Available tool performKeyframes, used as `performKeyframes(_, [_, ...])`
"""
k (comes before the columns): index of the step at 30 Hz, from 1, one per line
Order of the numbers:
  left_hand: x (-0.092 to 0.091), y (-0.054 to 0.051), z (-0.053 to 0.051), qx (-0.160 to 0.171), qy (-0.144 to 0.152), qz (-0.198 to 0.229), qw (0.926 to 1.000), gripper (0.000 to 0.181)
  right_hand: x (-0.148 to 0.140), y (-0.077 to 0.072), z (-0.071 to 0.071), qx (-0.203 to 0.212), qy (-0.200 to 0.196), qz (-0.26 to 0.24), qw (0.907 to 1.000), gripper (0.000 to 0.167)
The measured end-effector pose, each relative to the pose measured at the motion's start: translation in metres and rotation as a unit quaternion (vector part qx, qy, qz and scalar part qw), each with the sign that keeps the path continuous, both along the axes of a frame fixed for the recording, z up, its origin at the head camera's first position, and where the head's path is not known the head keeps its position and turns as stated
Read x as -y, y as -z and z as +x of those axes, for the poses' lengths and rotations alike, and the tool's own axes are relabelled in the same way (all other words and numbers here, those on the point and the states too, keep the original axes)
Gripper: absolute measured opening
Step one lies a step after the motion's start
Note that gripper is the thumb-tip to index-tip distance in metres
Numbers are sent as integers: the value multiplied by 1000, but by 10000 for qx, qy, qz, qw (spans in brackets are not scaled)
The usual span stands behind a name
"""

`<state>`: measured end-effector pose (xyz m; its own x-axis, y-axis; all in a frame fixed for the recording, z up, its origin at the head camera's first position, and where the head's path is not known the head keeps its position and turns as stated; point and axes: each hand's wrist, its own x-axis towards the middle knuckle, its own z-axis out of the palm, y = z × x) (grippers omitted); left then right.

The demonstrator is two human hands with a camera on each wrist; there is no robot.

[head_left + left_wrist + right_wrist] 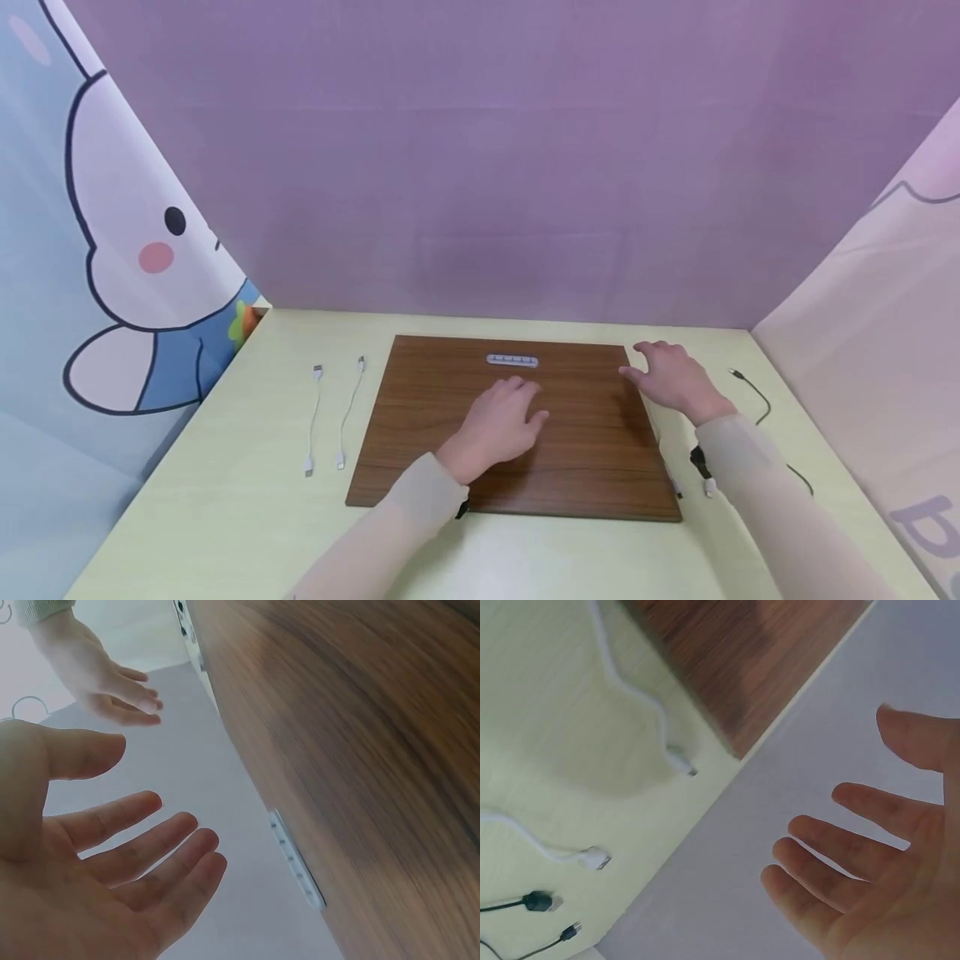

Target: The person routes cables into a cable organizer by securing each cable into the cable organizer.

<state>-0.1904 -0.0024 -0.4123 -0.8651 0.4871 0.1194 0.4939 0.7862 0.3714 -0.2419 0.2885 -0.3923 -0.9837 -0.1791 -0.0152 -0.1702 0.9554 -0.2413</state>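
Over the middle of a brown wooden board [435, 433] hovers my left hand [497, 423], its fingers loosely extended and holding nothing. A small pale slotted strip, like a cable holder [512, 361], lies near the board's far edge, just beyond that hand. In the left wrist view the same cable holder [297, 859] shows several slots. My right hand [675, 379] is in the air by the board's far right corner, thumb and fingers spread, with nothing in it. Below it in the right wrist view are a white cable's plug [679, 760] and another white plug [595, 858].
Two white USB cables [313, 421] [350, 412] lie left of the board. At the right are a black cable [761, 400] and other plugs, partly hidden by my right sleeve [742, 458]. A purple cloth [510, 167] hangs behind the table [225, 500].
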Motion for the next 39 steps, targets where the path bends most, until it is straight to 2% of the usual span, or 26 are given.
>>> performKeyframes(9, [-23,-2,5,230,136,30,9996,42,-13,7,-9,192,2,37,9998,48])
performKeyframes(15, [-39,3,7,395,247,129,9988,41,-26,16,-20,469,-78,11,9989,46])
performKeyframes(24, [-61,8,9,588,390,61,9975,42,-31,21,-28,994,274,-66,9946,43])
performKeyframes(33, [-71,11,9,954,340,207,9946,41,-35,32,-32,1215,391,-258,9915,41])
performKeyframes(39, [-75,11,8,1141,347,260,9925,41,-37,38,-33,1265,481,-542,9893,29])
